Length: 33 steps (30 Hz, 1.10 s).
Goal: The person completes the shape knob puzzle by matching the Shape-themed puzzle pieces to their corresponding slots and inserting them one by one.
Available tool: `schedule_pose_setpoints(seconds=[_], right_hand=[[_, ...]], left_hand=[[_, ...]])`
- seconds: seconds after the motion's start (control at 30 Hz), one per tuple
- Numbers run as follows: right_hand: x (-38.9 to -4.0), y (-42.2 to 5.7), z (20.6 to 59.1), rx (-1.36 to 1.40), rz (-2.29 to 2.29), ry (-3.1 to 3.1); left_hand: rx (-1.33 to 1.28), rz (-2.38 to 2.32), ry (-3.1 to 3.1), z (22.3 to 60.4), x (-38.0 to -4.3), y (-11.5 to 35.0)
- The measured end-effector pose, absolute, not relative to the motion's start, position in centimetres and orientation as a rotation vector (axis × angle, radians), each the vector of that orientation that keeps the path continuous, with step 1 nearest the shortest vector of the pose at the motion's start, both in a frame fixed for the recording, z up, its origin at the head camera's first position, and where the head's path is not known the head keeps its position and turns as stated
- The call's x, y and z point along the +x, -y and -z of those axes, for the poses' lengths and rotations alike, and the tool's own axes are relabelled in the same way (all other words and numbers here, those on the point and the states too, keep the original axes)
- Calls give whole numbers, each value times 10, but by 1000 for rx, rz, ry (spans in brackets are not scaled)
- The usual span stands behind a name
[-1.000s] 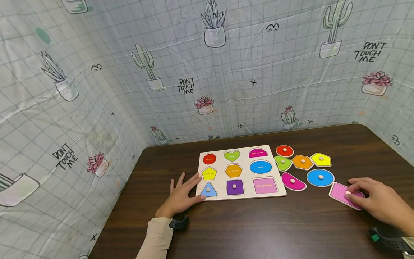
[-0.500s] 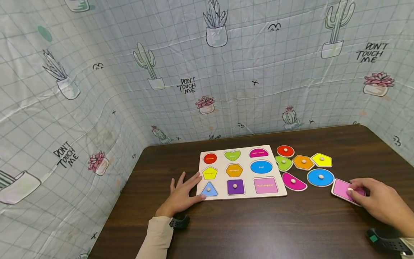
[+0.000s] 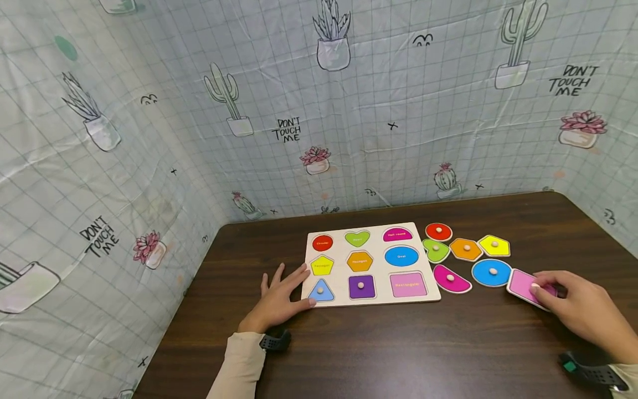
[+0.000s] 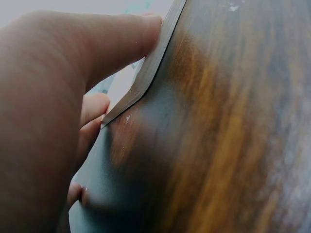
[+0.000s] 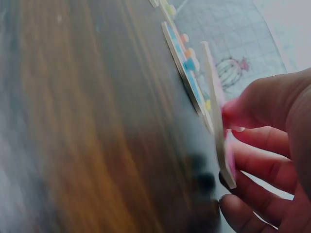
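Note:
My right hand (image 3: 583, 307) pinches the knob of a pink rectangular puzzle piece (image 3: 523, 285) at the right. In the right wrist view this piece (image 5: 217, 111) hangs tilted, its lower face just off the dark table. My left hand (image 3: 277, 303) lies with fingers spread along the left side of a white shape puzzle board (image 3: 341, 289). In the left wrist view the thumb (image 4: 131, 36) presses the board's edge. A blue triangle (image 3: 321, 291) and a purple square (image 3: 361, 287) with knobs sit in the board's front row. Beside them is the pink rectangular recess (image 3: 408, 285).
Several knobbed pieces lie right of the board: red circle (image 3: 438, 231), green heart (image 3: 436, 251), orange hexagon (image 3: 466, 250), yellow pentagon (image 3: 494, 245), magenta half round (image 3: 452, 280) and blue oval (image 3: 491, 273). A patterned curtain (image 3: 389, 149) hangs behind the brown table (image 3: 379, 349).
My right hand has raised the pink rectangle off the table and turned it a little; its left end now overlaps the blue oval's edge in the head view. The left hand stays put.

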State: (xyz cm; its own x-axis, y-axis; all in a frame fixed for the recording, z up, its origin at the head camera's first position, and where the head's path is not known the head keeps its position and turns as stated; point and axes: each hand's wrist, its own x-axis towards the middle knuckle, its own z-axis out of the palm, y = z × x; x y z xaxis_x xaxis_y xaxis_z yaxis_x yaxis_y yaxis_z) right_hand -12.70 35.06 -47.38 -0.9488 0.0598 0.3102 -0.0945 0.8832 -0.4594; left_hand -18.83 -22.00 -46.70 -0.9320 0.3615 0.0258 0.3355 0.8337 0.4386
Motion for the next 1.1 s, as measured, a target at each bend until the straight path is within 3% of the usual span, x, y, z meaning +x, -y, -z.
schedule_pose_setpoints(seconds=[1.1], right_hand=[[-162, -311, 462, 30, -969, 2528]], left_hand=[[554, -660, -2967, 469, -189, 221]])
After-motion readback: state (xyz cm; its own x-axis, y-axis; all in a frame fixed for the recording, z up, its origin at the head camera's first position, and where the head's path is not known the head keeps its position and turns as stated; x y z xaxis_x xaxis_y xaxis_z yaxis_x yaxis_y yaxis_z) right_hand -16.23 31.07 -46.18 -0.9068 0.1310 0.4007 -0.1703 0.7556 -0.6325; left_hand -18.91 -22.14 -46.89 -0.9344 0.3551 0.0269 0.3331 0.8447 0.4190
